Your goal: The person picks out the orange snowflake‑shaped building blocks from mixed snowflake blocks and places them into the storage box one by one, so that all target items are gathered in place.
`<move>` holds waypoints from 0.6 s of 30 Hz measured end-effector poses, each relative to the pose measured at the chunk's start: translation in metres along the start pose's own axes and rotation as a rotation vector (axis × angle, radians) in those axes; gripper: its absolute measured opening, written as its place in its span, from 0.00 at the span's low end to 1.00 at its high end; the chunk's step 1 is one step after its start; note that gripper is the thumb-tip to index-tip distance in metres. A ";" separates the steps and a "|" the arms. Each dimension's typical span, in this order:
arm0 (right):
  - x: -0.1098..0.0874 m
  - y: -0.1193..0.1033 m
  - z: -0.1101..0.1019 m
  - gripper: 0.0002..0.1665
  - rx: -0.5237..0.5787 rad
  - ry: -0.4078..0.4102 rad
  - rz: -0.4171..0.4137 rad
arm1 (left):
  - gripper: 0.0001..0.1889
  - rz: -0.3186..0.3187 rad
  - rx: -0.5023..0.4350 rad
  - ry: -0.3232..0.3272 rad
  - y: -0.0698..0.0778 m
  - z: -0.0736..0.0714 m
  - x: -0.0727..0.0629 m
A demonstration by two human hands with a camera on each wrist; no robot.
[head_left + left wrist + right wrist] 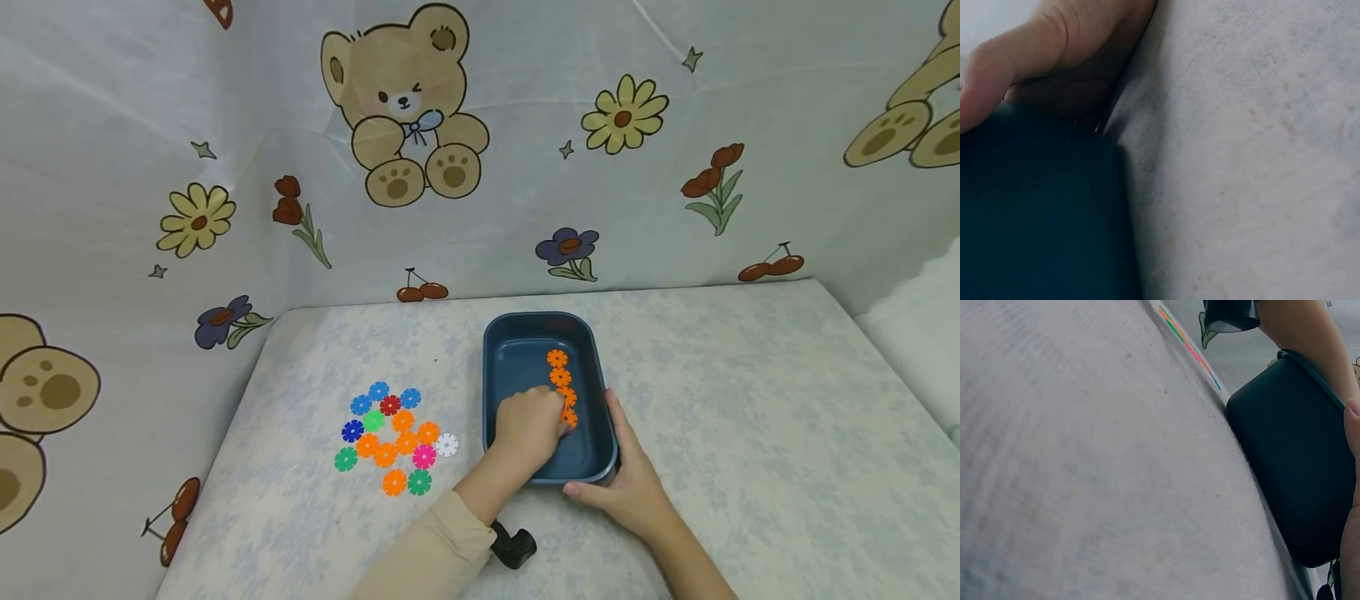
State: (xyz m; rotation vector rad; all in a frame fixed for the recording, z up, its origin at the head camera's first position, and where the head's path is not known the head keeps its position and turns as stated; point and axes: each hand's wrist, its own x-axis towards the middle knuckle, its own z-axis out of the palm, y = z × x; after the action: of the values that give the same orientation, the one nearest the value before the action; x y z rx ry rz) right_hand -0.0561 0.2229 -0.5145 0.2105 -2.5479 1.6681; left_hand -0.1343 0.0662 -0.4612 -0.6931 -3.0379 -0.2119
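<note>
A dark blue rectangular tray (501, 358) lies on the table. Inside it, several orange notched plastic discs (557, 358) form a column along the right half. My left hand (528, 423) reaches in over the near left rim, fingers curled, pinching at the lowest orange disc (568, 417); its fingertips are mostly hidden. The left wrist view shows part of that hand (1054, 44) above the tray wall (1041, 206). My right hand (626, 487) grips the near right corner, thumb at the front edge, fingers along the side. Its thumb (1352, 412) shows at the rim in the right wrist view.
Left of the tray lies a loose group of flat notched discs, among them a red disc (390, 405), a white disc (447, 445) and a pink disc (423, 456). A black device (513, 547) sits by the left wrist. A printed cloth (517, 167) hangs behind the table.
</note>
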 end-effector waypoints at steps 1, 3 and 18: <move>0.000 0.000 0.000 0.82 0.002 0.000 -0.002 | 0.15 -0.001 0.005 0.006 0.001 0.000 0.001; 0.000 0.000 0.000 0.82 0.005 0.000 -0.007 | 0.14 -0.006 0.014 0.015 0.002 0.000 0.002; 0.000 0.000 0.000 0.82 0.025 -0.007 -0.015 | 0.16 -0.004 -0.078 0.067 -0.002 -0.036 -0.020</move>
State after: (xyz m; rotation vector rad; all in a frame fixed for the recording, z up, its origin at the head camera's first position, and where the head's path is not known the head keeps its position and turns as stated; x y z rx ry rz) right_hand -0.0565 0.2226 -0.5148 0.2370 -2.5251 1.6968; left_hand -0.1178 0.0511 -0.4272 -0.6704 -2.9818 -0.3484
